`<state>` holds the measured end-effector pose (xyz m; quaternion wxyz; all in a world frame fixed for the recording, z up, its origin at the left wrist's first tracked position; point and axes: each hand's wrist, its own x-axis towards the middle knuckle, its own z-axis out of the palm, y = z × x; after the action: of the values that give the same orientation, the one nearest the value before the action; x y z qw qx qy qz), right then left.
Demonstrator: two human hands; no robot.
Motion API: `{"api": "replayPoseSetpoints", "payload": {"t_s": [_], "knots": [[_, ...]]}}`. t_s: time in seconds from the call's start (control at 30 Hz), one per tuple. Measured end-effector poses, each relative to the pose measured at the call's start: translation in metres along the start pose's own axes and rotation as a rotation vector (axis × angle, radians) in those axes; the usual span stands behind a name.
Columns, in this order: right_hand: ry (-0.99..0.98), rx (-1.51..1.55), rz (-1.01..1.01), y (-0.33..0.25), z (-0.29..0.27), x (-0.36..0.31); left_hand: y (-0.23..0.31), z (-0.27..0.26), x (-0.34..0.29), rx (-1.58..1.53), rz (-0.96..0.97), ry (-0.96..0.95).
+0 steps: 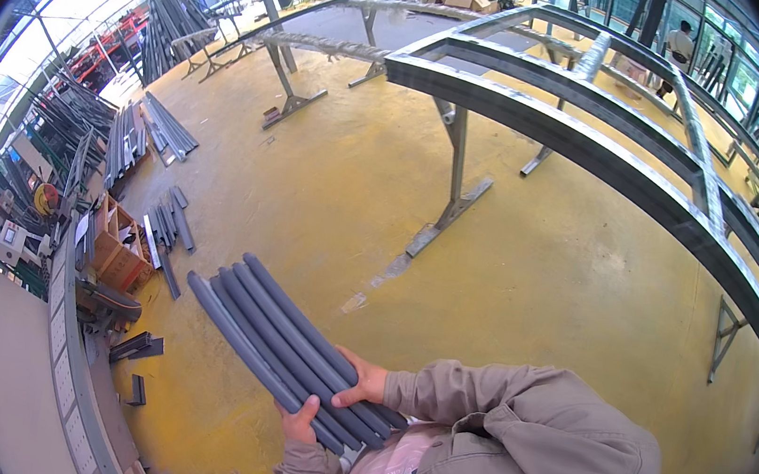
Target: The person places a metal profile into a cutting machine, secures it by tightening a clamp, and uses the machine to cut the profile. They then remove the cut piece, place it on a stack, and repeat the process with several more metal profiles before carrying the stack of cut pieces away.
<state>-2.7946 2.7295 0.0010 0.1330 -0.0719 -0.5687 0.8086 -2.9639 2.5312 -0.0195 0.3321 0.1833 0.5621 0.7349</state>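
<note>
A bundle of several dark grey tubes (277, 338) lies side by side across my two hands, close to my body. Its far ends point away to the upper left over the yellow floor. My left hand (298, 418) grips the bundle along its left edge near the close end, thumb on top. From the other side my right hand (364, 380) wraps over the right edge, its thumb resting on the tubes. The undersides of the tubes and most of my fingers are hidden.
To the right stands a long welded metal frame (546, 117) on trestle legs (453, 180). On the left are a wooden crate (118, 248), loose grey profiles (173, 221) on the floor and a long bench (64, 378). Another person (678, 51) is at the far right.
</note>
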Motion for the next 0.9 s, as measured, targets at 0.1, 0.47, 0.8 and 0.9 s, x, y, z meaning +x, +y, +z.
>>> {"api": "replayPoseSetpoints", "payload": {"t_s": [0.1,0.47,0.8,0.9], "knots": [[0.123,-0.114,0.144,-0.025,-0.051,0.122,0.028,-0.017,0.138,0.067,-0.077,-0.015],[0.189,-0.059,0.021,-0.126,-0.296,0.545,0.084,0.055,0.636,0.187,-0.053,-0.019],[-0.001,-0.207,0.122,-0.171,-0.377,0.902,0.150,0.004,0.918,0.078,-0.022,0.251],[-0.070,-0.195,0.098,-0.165,-0.396,1.023,0.160,-0.034,1.026,0.085,0.014,0.289]]}}
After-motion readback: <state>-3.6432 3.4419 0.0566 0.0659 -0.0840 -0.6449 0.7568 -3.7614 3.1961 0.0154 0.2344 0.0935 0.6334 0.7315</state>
